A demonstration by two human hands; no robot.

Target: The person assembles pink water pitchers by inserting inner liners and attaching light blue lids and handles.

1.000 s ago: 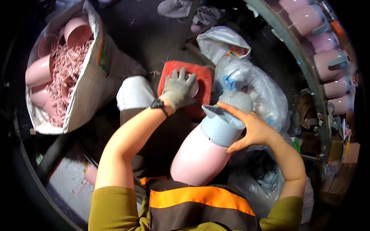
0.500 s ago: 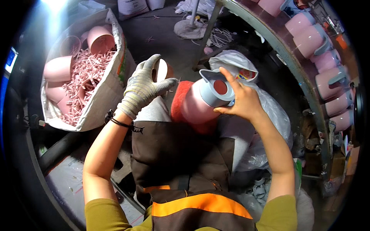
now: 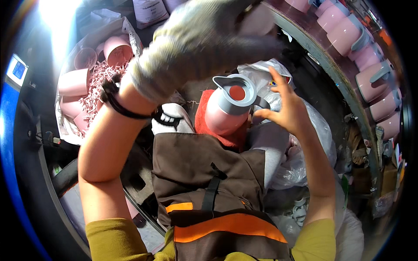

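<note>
A pink jug (image 3: pixel 223 118) with a grey spouted collar and a round red patch in its top stands on a red cloth (image 3: pixel 201 126) between my thighs. My right hand (image 3: pixel 291 111) is just right of the jug, beside its grey handle (image 3: pixel 262 102), with thumb and fingers spread and nothing in them. Close to the camera, my left hand (image 3: pixel 191 50) in a pale knitted glove reaches across above the jug, blurred by motion. Between its thumb and fingers is a round, dull pinkish piece (image 3: pixel 257 24), partly cut off and too smeared to name.
At the left stands a white sack (image 3: pixel 65 126) with pink scraps and pink jug bodies (image 3: pixel 74 82). Several pink jugs (image 3: pixel 346 37) with grey handles line a table (image 3: pixel 324 71) along the right. Clear plastic bags (image 3: pixel 311 143) lie beside my right thigh.
My left hand has swung up and to the right with the round piece, nearer the camera. The right hand has let go of the jug's collar, and the jug stands more upright.
</note>
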